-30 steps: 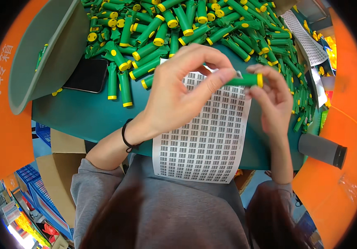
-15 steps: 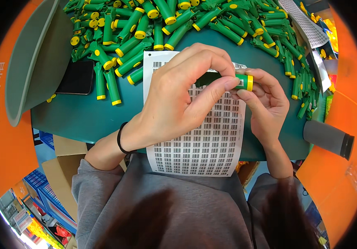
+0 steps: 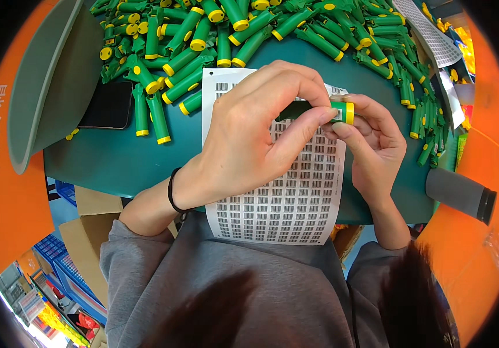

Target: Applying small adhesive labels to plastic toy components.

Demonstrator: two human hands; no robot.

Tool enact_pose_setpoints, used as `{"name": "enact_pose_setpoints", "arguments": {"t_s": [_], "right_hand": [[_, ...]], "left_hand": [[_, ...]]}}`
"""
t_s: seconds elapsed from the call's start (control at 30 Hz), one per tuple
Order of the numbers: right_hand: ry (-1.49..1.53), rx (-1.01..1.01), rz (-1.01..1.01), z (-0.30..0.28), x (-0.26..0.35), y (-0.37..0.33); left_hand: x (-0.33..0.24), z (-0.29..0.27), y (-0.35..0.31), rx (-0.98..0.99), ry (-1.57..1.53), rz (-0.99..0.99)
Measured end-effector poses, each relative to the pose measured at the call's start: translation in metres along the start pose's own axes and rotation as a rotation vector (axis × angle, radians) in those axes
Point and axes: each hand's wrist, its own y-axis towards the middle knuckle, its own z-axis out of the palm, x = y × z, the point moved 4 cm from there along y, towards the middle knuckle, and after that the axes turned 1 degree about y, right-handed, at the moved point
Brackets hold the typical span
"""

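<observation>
Insp.: Report on L hand (image 3: 249, 130).
Asst.: Pinching green tube (image 3: 336, 106) btwn thumb and fingertip, just beside small white label (image 3: 339, 114); banded black at wrist.
Insp.: And R hand (image 3: 380, 142)?
Asst.: Curled round yellow-capped end of same tube, thumb and fingers closed on it.
Insp.: Locate tube.
Asst.: Held btwn both hands, approx. level, above label sheet (image 3: 284, 203).
Insp.: Note surroundings.
Asst.: Seen on counter (image 3: 98, 156): tube heap (image 3: 183, 61) beyond hands, phone (image 3: 110, 107) to L, sheet overhanging near edge; grey bottle (image 3: 454, 191) to R.
</observation>
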Motion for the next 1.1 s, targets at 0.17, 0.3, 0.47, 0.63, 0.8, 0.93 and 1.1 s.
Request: {"name": "enact_pose_setpoints", "arguments": {"t_s": [0.17, 0.3, 0.47, 0.63, 0.8, 0.93, 1.1], "right_hand": [[0.002, -0.005, 0.015, 0.0, -0.001, 0.0], [0.005, 0.035, 0.005, -0.004, -0.003, 0.0], [0.016, 0.007, 0.014, -0.003, -0.004, -0.001], [0.031, 0.061, -0.003, -0.003, -0.004, -0.002], [0.09, 0.078, -0.017, -0.005, -0.004, -0.006], [0.109, 0.061, -0.004, -0.006, -0.005, -0.007], [-0.12, 0.175, -0.172, -0.003, -0.008, -0.003]], "left_hand": [[0.001, 0.0, -0.001, -0.013, 0.025, 0.007], [0.002, 0.002, -0.001, -0.026, 0.023, 0.002], [0.003, 0.001, -0.002, -0.036, 0.04, -0.016], [0.007, 0.0, -0.003, -0.037, 0.008, -0.068], [0.021, 0.004, -0.008, 0.037, -0.282, -0.379], [0.018, 0.01, -0.013, 0.173, -0.495, -0.538], [0.022, 0.009, -0.012, 0.215, -0.325, -0.53]]}}
